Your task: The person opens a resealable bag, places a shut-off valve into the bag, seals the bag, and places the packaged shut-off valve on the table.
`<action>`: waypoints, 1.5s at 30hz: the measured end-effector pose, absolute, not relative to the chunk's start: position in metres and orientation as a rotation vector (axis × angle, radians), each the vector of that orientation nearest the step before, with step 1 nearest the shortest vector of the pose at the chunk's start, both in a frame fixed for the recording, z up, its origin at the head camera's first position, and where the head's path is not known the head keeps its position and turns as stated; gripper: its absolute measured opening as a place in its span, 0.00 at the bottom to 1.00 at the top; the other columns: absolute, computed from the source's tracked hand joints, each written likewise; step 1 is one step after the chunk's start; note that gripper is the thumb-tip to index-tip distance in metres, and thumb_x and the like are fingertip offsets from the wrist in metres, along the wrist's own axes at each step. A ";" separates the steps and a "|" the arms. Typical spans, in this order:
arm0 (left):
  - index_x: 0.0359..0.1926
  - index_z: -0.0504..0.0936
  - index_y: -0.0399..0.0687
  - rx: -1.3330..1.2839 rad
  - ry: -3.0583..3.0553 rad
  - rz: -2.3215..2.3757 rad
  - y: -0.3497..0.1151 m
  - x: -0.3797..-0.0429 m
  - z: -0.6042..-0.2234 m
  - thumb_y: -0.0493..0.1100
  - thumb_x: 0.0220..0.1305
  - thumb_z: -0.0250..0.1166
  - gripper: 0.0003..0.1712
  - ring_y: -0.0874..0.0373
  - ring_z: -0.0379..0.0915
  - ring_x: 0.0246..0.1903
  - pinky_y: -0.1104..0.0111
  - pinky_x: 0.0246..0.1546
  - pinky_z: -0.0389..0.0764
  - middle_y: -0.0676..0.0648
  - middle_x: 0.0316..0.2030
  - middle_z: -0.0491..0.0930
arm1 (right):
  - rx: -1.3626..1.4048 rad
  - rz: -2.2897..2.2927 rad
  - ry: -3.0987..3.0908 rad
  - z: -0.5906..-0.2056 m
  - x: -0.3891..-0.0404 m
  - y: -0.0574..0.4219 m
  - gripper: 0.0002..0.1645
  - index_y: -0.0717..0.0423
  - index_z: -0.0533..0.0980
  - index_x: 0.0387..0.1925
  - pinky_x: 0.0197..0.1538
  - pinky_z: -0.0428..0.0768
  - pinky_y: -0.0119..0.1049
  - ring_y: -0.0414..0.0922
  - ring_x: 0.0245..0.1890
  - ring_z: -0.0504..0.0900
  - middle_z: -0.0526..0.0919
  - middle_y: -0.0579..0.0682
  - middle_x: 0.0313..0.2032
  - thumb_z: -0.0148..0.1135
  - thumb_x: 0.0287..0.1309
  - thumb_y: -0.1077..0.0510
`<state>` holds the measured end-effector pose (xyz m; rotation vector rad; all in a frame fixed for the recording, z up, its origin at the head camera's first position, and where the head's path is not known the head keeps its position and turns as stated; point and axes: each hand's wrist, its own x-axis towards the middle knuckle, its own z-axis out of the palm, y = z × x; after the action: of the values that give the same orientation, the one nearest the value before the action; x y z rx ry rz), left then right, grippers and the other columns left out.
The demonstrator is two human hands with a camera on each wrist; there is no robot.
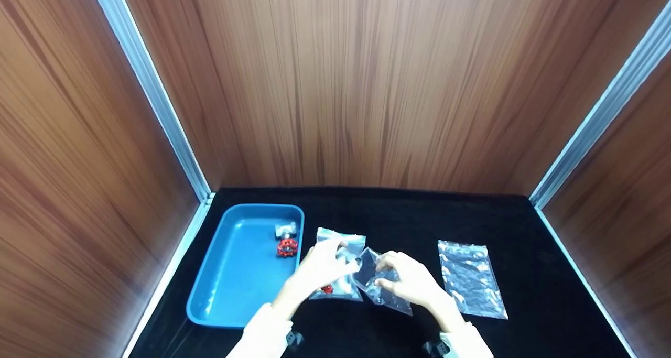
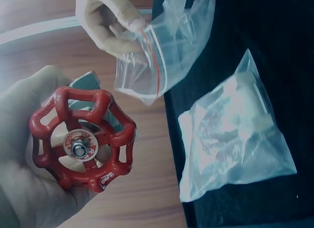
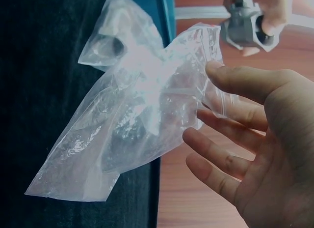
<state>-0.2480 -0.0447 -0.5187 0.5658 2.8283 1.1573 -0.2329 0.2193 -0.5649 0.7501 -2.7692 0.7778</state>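
Note:
My left hand [image 1: 325,266] grips a metal valve with a red handwheel [image 2: 79,145]. In the right wrist view, the valve's grey body [image 3: 240,34] points toward the mouth of a clear zip bag [image 3: 162,100]. That bag has a red stripe along its seal and hangs at a slant over the black cloth. My right hand [image 1: 411,279] pinches it near the mouth between thumb and index finger, other fingers spread loosely. A filled zip bag [image 2: 230,134] lies beside it, a red part [image 1: 327,289] showing through in the head view.
A blue tray [image 1: 241,266] stands on the left, with another red-wheeled valve [image 1: 287,247] near its right wall. One more flat clear bag [image 1: 472,279] lies on the black cloth [image 1: 398,211] at the right. Wood-grain panels [image 1: 356,85] enclose the back and sides.

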 end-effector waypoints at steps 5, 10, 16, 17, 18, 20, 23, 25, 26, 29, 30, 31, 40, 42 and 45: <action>0.53 0.82 0.49 0.628 2.805 1.159 -0.034 -0.247 -0.518 0.56 0.61 0.74 0.25 0.67 0.66 0.23 0.71 0.24 0.67 0.61 0.24 0.70 | 0.759 0.797 -2.766 -0.566 -0.232 0.218 0.14 0.42 0.83 0.41 0.50 0.84 0.43 0.38 0.46 0.85 0.86 0.34 0.46 0.78 0.56 0.48; 0.52 0.82 0.50 0.709 2.792 1.162 -0.026 -0.247 -0.518 0.52 0.57 0.76 0.25 0.67 0.66 0.26 0.72 0.26 0.68 0.61 0.27 0.71 | 0.787 0.807 -2.748 -0.566 -0.231 0.218 0.14 0.41 0.82 0.41 0.50 0.84 0.43 0.38 0.46 0.84 0.86 0.33 0.46 0.79 0.55 0.49; 0.56 0.82 0.49 0.778 2.770 1.138 -0.021 -0.247 -0.524 0.53 0.57 0.78 0.28 0.67 0.71 0.32 0.72 0.34 0.75 0.59 0.34 0.79 | 0.808 0.779 -2.750 -0.568 -0.231 0.219 0.16 0.41 0.83 0.44 0.51 0.84 0.43 0.37 0.47 0.85 0.86 0.35 0.47 0.78 0.55 0.49; 0.56 0.81 0.49 0.785 2.769 1.126 -0.020 -0.247 -0.525 0.54 0.57 0.78 0.29 0.67 0.71 0.32 0.72 0.34 0.76 0.58 0.35 0.80 | 0.813 0.778 -2.749 -0.568 -0.231 0.219 0.16 0.41 0.83 0.44 0.51 0.84 0.43 0.37 0.47 0.85 0.86 0.35 0.47 0.78 0.55 0.49; 0.57 0.81 0.49 0.781 2.766 1.115 -0.020 -0.247 -0.527 0.55 0.57 0.78 0.30 0.67 0.71 0.32 0.72 0.34 0.76 0.58 0.35 0.80 | 0.818 0.777 -2.749 -0.568 -0.231 0.218 0.16 0.42 0.83 0.45 0.51 0.84 0.43 0.37 0.47 0.85 0.86 0.35 0.47 0.78 0.55 0.49; 0.56 0.79 0.50 0.773 2.766 1.083 -0.019 -0.247 -0.529 0.55 0.56 0.78 0.31 0.67 0.72 0.31 0.72 0.33 0.77 0.58 0.34 0.80 | 0.832 0.783 -2.746 -0.569 -0.231 0.218 0.16 0.42 0.82 0.44 0.52 0.84 0.43 0.38 0.47 0.85 0.86 0.35 0.47 0.77 0.54 0.50; 0.55 0.78 0.52 0.786 2.779 1.023 -0.018 -0.247 -0.533 0.57 0.54 0.78 0.31 0.67 0.73 0.31 0.71 0.34 0.77 0.58 0.34 0.81 | 0.855 0.804 -2.739 -0.569 -0.230 0.217 0.14 0.42 0.83 0.42 0.53 0.84 0.43 0.38 0.47 0.85 0.86 0.35 0.48 0.77 0.53 0.52; 0.53 0.79 0.54 0.815 2.799 0.970 -0.017 -0.247 -0.535 0.58 0.53 0.78 0.31 0.67 0.73 0.31 0.70 0.34 0.76 0.58 0.34 0.81 | 0.877 0.820 -2.729 -0.568 -0.230 0.217 0.14 0.43 0.83 0.42 0.54 0.84 0.43 0.39 0.48 0.85 0.87 0.36 0.49 0.77 0.53 0.54; 0.53 0.79 0.54 0.830 2.806 0.949 -0.017 -0.247 -0.537 0.58 0.52 0.79 0.31 0.67 0.73 0.31 0.69 0.36 0.76 0.58 0.34 0.82 | 0.891 0.824 -2.721 -0.568 -0.229 0.217 0.14 0.43 0.83 0.42 0.54 0.84 0.43 0.39 0.49 0.85 0.87 0.36 0.49 0.76 0.52 0.55; 0.53 0.80 0.55 0.861 2.835 0.892 -0.017 -0.247 -0.541 0.59 0.50 0.79 0.31 0.67 0.75 0.33 0.66 0.40 0.76 0.58 0.35 0.83 | 0.934 0.829 -2.708 -0.570 -0.228 0.217 0.14 0.44 0.82 0.40 0.55 0.84 0.45 0.42 0.51 0.86 0.88 0.39 0.51 0.77 0.51 0.56; 0.52 0.80 0.55 0.867 2.846 0.873 -0.017 -0.247 -0.542 0.59 0.50 0.78 0.30 0.66 0.75 0.33 0.64 0.42 0.76 0.58 0.35 0.84 | 0.950 0.823 -2.706 -0.570 -0.228 0.217 0.14 0.45 0.82 0.39 0.56 0.84 0.45 0.43 0.52 0.86 0.88 0.40 0.51 0.77 0.51 0.56; 0.52 0.80 0.56 0.870 2.857 0.857 -0.016 -0.246 -0.543 0.59 0.50 0.78 0.30 0.66 0.76 0.33 0.63 0.42 0.76 0.59 0.35 0.84 | 0.961 0.813 -2.713 -0.571 -0.228 0.217 0.13 0.45 0.81 0.38 0.56 0.84 0.46 0.44 0.53 0.86 0.88 0.41 0.52 0.77 0.51 0.56; 0.50 0.81 0.57 0.836 2.915 0.805 -0.014 -0.245 -0.553 0.59 0.47 0.78 0.29 0.64 0.75 0.31 0.68 0.34 0.75 0.60 0.29 0.81 | 1.024 0.830 -2.786 -0.578 -0.225 0.220 0.09 0.41 0.82 0.29 0.60 0.83 0.48 0.49 0.57 0.86 0.88 0.44 0.57 0.77 0.54 0.57; 0.49 0.80 0.57 0.816 2.916 0.812 -0.014 -0.245 -0.555 0.58 0.47 0.78 0.29 0.63 0.73 0.29 0.69 0.31 0.73 0.61 0.27 0.79 | 1.041 0.883 -2.785 -0.579 -0.224 0.220 0.09 0.40 0.83 0.28 0.61 0.83 0.49 0.50 0.57 0.86 0.88 0.45 0.57 0.77 0.52 0.57; 0.46 0.77 0.56 0.790 2.902 0.838 -0.013 -0.244 -0.558 0.55 0.46 0.78 0.27 0.64 0.70 0.27 0.70 0.28 0.72 0.61 0.24 0.75 | 1.071 0.973 -2.781 -0.580 -0.223 0.220 0.09 0.39 0.85 0.29 0.61 0.83 0.48 0.51 0.59 0.86 0.88 0.45 0.57 0.78 0.51 0.58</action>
<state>-0.2439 -0.0133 -0.5580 0.7899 2.9025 0.8378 -0.2230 0.2203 -0.5801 1.0710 -2.7808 0.9729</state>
